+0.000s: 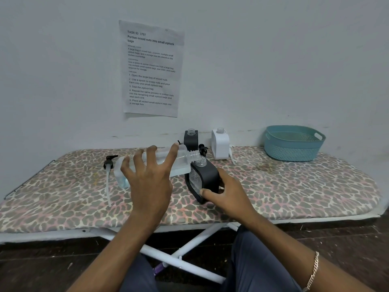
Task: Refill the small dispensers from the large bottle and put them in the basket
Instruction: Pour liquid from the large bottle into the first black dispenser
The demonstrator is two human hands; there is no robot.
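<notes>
The large bottle (181, 160) is clear, glossy plastic. The nearer black dispenser (207, 178) has a matt black shell around a clear ribbed panel, and its neck is clear plastic too. The white dispenser (220, 144) looks smooth and faintly glossy. The basket (292, 148) is teal plastic moulded in a woven texture. The board cover (294, 190) is printed cloth, and the wall sheet (150, 68) is creased paper.

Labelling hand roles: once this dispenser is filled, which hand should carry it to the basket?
Right. The right hand already grips the black dispenser, and the basket sits on its side. The left hand is busy holding the tilted large bottle.
</notes>
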